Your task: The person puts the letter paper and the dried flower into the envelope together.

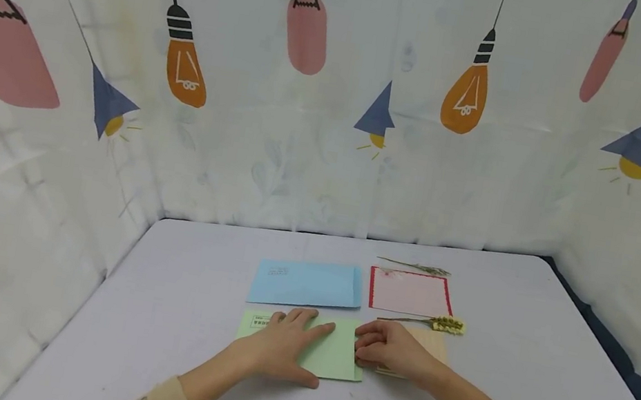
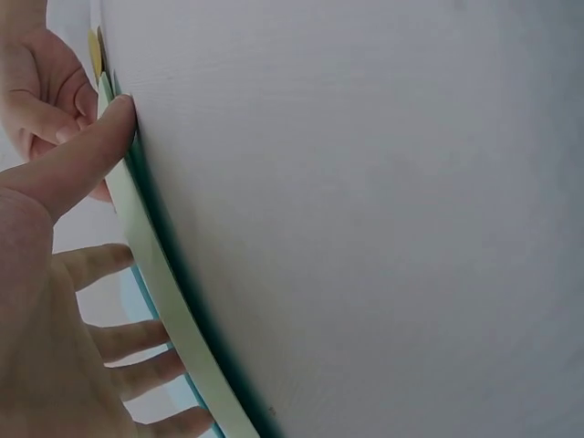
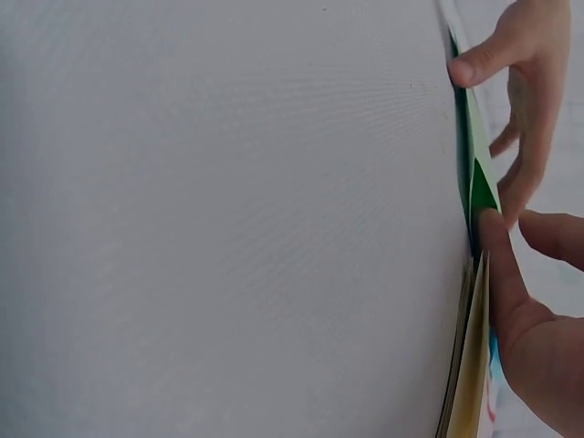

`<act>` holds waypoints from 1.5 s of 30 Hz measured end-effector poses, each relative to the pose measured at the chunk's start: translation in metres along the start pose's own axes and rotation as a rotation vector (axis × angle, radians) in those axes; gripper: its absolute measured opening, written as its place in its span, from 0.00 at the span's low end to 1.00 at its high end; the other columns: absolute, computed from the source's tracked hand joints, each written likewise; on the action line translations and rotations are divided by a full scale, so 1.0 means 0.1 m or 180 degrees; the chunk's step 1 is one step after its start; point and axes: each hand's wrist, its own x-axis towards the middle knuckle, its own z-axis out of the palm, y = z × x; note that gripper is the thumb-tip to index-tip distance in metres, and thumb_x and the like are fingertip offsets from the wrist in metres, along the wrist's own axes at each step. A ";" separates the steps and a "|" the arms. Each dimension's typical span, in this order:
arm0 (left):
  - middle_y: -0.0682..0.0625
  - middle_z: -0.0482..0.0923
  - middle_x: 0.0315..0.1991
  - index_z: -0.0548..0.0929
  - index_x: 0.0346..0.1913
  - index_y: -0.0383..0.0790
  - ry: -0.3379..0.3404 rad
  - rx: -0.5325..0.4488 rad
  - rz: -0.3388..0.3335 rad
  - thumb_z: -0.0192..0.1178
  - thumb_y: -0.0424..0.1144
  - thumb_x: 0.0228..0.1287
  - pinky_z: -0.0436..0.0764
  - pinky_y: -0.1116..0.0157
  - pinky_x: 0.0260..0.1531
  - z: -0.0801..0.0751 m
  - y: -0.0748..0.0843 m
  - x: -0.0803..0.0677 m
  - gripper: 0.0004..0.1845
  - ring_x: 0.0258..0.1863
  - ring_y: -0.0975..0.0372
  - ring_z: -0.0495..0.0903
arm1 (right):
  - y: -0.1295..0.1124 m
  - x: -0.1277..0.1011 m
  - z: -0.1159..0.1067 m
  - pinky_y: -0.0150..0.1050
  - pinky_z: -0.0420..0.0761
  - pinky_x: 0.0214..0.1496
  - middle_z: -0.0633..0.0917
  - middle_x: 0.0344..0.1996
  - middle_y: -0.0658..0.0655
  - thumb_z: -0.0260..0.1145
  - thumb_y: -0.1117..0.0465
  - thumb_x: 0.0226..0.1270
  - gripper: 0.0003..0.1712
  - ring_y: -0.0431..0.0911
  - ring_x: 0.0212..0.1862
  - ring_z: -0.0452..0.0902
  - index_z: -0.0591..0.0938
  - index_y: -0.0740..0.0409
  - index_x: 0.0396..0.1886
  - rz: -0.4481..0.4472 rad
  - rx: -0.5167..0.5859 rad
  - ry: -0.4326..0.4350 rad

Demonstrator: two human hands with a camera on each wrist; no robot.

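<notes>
Hands meet over a pale green envelope [image 1: 328, 351] lying flat on the white table [image 1: 164, 315], near its front edge. The left hand [image 1: 280, 351] presses down on the envelope with fingers straight and spread, thumb along the near edge. The right hand [image 1: 391, 351] works at the envelope's right end, fingers curled; the right wrist view suggests the thumb and fingertips pinch that edge, though the angle is too steep to be sure. A tan card [image 1: 432, 347] lies partly under the right hand. Behind sit a blue envelope [image 1: 307, 284], a pink red-bordered card [image 1: 409, 292] and a dried yellow flower sprig [image 1: 442, 324]. If the left palm eases off, the envelope could slide; a hard pinch might crease the paper or nudge the sprig.
</notes>
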 end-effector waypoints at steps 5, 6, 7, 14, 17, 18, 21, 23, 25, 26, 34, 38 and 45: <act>0.43 0.58 0.77 0.62 0.81 0.60 -0.0015 0.0002 0.0005 0.71 0.69 0.55 0.63 0.40 0.66 0.00 -0.01 0.02 0.52 0.75 0.50 0.57 | 0.01 0.01 0.03 0.44 0.85 0.49 0.86 0.40 0.60 0.67 0.69 0.72 0.25 0.50 0.43 0.86 0.72 0.79 0.62 0.0109 0.0230 -0.0039; 0.43 0.58 0.77 0.62 0.81 0.60 -0.0012 -0.0002 0.0010 0.71 0.69 0.55 0.63 0.40 0.65 0.00 -0.01 0.02 0.52 0.75 0.50 0.57 | 0.01 0.02 0.03 0.44 0.85 0.49 0.86 0.40 0.61 0.66 0.69 0.72 0.25 0.50 0.42 0.86 0.71 0.80 0.62 0.0131 0.0282 -0.0049; 0.43 0.58 0.76 0.62 0.81 0.60 -0.0008 0.0001 0.0017 0.71 0.69 0.54 0.63 0.40 0.65 0.00 -0.01 0.02 0.52 0.75 0.51 0.58 | 0.02 0.02 0.03 0.44 0.85 0.49 0.86 0.40 0.61 0.66 0.70 0.72 0.24 0.50 0.42 0.86 0.71 0.80 0.61 0.0148 0.0298 -0.0057; 0.43 0.59 0.75 0.62 0.81 0.60 0.0019 -0.0006 0.0064 0.72 0.69 0.54 0.63 0.41 0.64 0.00 -0.01 0.03 0.53 0.73 0.50 0.59 | 0.04 0.08 0.04 0.43 0.86 0.46 0.85 0.38 0.60 0.66 0.69 0.72 0.21 0.50 0.40 0.86 0.74 0.78 0.59 0.0151 0.0163 -0.0129; 0.42 0.59 0.75 0.61 0.81 0.60 0.0025 -0.0021 0.0043 0.72 0.69 0.54 0.63 0.41 0.65 -0.01 -0.01 0.03 0.53 0.73 0.49 0.59 | 0.05 0.10 0.04 0.43 0.86 0.45 0.85 0.37 0.60 0.67 0.69 0.72 0.21 0.50 0.39 0.86 0.75 0.76 0.58 0.0146 0.0141 -0.0139; 0.42 0.59 0.75 0.61 0.81 0.60 0.0028 -0.0029 0.0032 0.72 0.68 0.54 0.63 0.41 0.65 -0.01 0.00 0.03 0.53 0.73 0.49 0.59 | 0.05 0.11 0.04 0.43 0.86 0.45 0.85 0.36 0.60 0.67 0.70 0.71 0.20 0.50 0.39 0.86 0.75 0.76 0.58 0.0144 0.0139 -0.0137; 0.41 0.59 0.75 0.60 0.81 0.61 0.0020 -0.0038 0.0009 0.73 0.68 0.54 0.63 0.41 0.65 -0.02 0.01 0.03 0.54 0.73 0.49 0.60 | 0.06 0.11 0.05 0.43 0.87 0.43 0.85 0.34 0.60 0.66 0.70 0.71 0.19 0.50 0.36 0.86 0.74 0.75 0.57 0.0126 0.0125 -0.0116; 0.41 0.58 0.75 0.60 0.81 0.61 0.0011 -0.0031 0.0002 0.73 0.68 0.54 0.63 0.41 0.65 -0.02 0.02 0.03 0.54 0.73 0.49 0.60 | 0.06 0.10 0.06 0.43 0.87 0.42 0.85 0.32 0.60 0.65 0.71 0.71 0.19 0.50 0.35 0.86 0.74 0.75 0.57 0.0105 0.0109 -0.0101; 0.41 0.58 0.75 0.60 0.81 0.60 0.0007 -0.0032 0.0001 0.73 0.67 0.54 0.63 0.40 0.65 -0.03 0.02 0.02 0.53 0.73 0.48 0.60 | 0.05 0.10 0.06 0.43 0.87 0.41 0.86 0.31 0.59 0.65 0.70 0.71 0.18 0.50 0.34 0.86 0.75 0.75 0.56 0.0073 0.0078 -0.0092; 0.41 0.58 0.75 0.61 0.81 0.60 0.0009 -0.0036 0.0006 0.73 0.67 0.54 0.62 0.40 0.65 -0.03 0.02 0.03 0.53 0.73 0.48 0.60 | 0.05 0.10 0.06 0.43 0.87 0.41 0.86 0.31 0.59 0.65 0.70 0.71 0.18 0.50 0.34 0.86 0.75 0.75 0.56 0.0059 0.0065 -0.0088; 0.41 0.59 0.75 0.61 0.81 0.60 0.0082 -0.0046 0.0080 0.74 0.65 0.54 0.61 0.38 0.66 -0.03 0.02 0.03 0.53 0.73 0.48 0.61 | 0.04 0.08 0.05 0.43 0.87 0.42 0.87 0.34 0.59 0.65 0.66 0.74 0.19 0.51 0.37 0.87 0.77 0.77 0.57 0.0103 -0.0072 -0.0062; 0.41 0.58 0.76 0.60 0.81 0.59 0.0061 -0.0067 0.0051 0.75 0.65 0.54 0.60 0.36 0.66 -0.03 0.01 0.03 0.54 0.74 0.48 0.59 | 0.02 0.08 0.05 0.43 0.87 0.43 0.88 0.37 0.59 0.66 0.64 0.74 0.22 0.52 0.38 0.88 0.76 0.78 0.58 0.0130 -0.0078 -0.0068; 0.42 0.62 0.74 0.58 0.82 0.58 -0.0069 -0.0002 -0.0068 0.76 0.66 0.50 0.62 0.36 0.64 -0.09 -0.04 0.01 0.58 0.72 0.47 0.63 | -0.01 0.07 0.06 0.43 0.87 0.43 0.88 0.39 0.59 0.66 0.62 0.75 0.24 0.51 0.40 0.88 0.76 0.79 0.59 0.0166 -0.0128 -0.0064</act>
